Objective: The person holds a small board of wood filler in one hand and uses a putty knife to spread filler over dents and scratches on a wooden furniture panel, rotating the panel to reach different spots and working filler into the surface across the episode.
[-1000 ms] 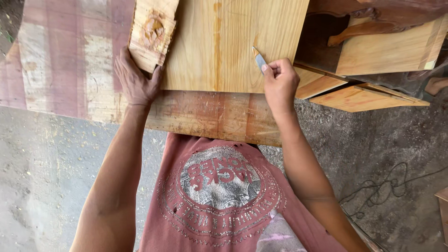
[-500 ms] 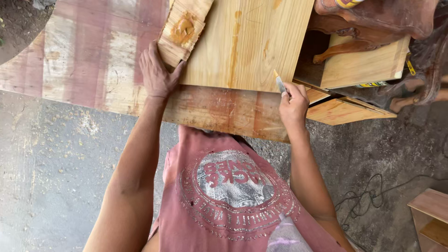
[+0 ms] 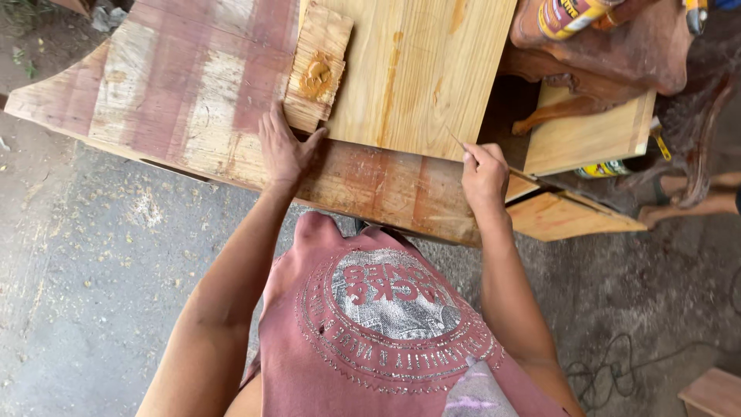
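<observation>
The pale wooden panel (image 3: 417, 73) lies flat on the worn reddish workbench (image 3: 154, 100), its near edge by both hands. I judge it stiff, fairly light and smooth, best held by pressing down near an edge. My left hand (image 3: 284, 150) rests flat with fingers spread at the panel's near left corner, touching a small wood scrap (image 3: 318, 66) smeared with tan putty. My right hand (image 3: 485, 176) pinches a thin blade (image 3: 455, 139) against the panel's near right edge. Far right stands dark carved furniture (image 3: 617, 54).
</observation>
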The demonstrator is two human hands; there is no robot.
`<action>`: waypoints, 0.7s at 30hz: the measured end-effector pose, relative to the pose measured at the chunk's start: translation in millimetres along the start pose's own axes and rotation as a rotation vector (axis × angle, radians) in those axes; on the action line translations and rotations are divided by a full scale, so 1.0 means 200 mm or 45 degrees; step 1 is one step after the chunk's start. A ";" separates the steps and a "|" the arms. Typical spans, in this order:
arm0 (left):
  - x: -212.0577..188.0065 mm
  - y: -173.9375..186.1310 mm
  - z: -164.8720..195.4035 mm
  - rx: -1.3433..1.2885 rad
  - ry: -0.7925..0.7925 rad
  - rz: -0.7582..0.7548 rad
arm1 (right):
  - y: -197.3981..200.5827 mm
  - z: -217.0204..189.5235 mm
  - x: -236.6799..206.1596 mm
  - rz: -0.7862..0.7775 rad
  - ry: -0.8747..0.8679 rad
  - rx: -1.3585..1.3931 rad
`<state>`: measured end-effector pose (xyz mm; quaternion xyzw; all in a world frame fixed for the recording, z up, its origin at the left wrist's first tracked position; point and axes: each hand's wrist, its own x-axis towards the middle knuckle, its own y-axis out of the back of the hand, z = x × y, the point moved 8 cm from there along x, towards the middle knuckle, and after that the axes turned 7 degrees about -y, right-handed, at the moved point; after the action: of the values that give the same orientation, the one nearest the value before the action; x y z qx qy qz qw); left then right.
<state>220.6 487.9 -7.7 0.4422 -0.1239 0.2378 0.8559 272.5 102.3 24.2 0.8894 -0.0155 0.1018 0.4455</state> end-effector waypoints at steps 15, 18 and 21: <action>-0.03 -0.07 0.02 0.133 0.126 -0.121 | -0.21 -0.02 0.27 -0.299 0.463 -0.072; -0.03 -0.07 0.02 0.161 0.072 -0.110 | -0.19 -0.03 0.19 -0.280 0.588 -0.017; -0.03 -0.08 0.02 0.192 0.076 -0.127 | -0.15 -0.01 0.30 -0.345 0.549 0.010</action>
<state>224.3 475.0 -20.2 0.5037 -0.0578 0.2164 0.8343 334.9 125.7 14.3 0.8428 0.1996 0.2284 0.4446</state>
